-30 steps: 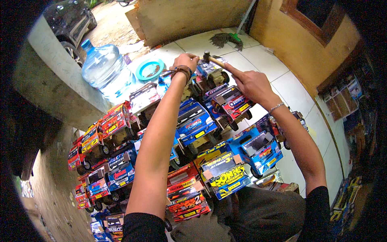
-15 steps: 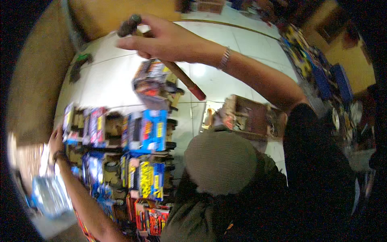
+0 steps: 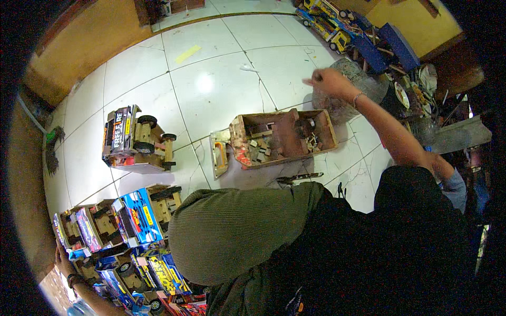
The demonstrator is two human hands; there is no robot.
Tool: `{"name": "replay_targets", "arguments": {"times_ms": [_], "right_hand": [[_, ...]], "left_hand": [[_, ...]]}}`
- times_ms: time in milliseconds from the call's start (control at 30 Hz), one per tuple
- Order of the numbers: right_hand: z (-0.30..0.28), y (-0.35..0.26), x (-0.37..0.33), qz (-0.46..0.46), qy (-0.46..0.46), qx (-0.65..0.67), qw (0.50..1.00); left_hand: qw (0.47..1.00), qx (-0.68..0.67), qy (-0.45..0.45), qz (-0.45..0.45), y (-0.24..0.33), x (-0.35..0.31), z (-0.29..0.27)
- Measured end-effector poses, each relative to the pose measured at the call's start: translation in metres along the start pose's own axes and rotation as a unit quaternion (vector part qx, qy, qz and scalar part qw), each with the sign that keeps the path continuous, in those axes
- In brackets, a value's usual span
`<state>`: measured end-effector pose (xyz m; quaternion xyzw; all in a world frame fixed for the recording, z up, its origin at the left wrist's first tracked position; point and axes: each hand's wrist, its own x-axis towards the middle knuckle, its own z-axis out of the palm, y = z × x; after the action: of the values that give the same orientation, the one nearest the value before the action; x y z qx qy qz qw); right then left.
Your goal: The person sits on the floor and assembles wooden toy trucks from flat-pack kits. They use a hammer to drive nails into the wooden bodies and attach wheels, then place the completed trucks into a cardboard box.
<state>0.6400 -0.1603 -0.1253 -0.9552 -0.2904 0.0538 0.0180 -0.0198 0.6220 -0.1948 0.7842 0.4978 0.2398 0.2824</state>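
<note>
My left hand lies at the far left, fingers stretched along the outer side of a row of printed wooden toy trucks, against the endmost toy truck. My right hand reaches over a grey, rough-topped round container. Its fingers are mostly curled, with one pointing left. A dark spot shows between them, but I cannot make out what it is. Below it sits a wooden tray with small wood blocks and loose bits. A black-printed toy truck lies on its side, wheels facing right.
A blue toy truck tops several others at lower left. A narrow dark tool and a small panel lie near the tray. More yellow and blue toy trucks stand at upper right. Another person's grey-blue sleeve shows at right.
The view has turned. My right hand, which held a hammer above the black-printed truck, is now over the round container, and the hammer can no longer be made out. My left hand stays by the trucks.
</note>
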Motion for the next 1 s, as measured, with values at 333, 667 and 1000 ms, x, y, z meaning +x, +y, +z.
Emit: {"name": "replay_targets", "arguments": {"times_ms": [333, 667, 1000], "right_hand": [[0.161, 0.046, -0.064, 0.047, -0.189, -0.124, 0.973], [0.169, 0.053, -0.07, 0.091, -0.121, -0.123, 0.981], [-0.019, 0.0, -0.044, -0.013, -0.166, 0.234, 0.958]], "left_hand": [[0.995, -0.066, -0.019, -0.066, -0.006, 0.002, -0.005], [0.997, -0.07, -0.01, -0.026, 0.005, -0.007, -0.003], [0.999, -0.025, 0.034, -0.003, -0.037, 0.016, -0.012]]}}
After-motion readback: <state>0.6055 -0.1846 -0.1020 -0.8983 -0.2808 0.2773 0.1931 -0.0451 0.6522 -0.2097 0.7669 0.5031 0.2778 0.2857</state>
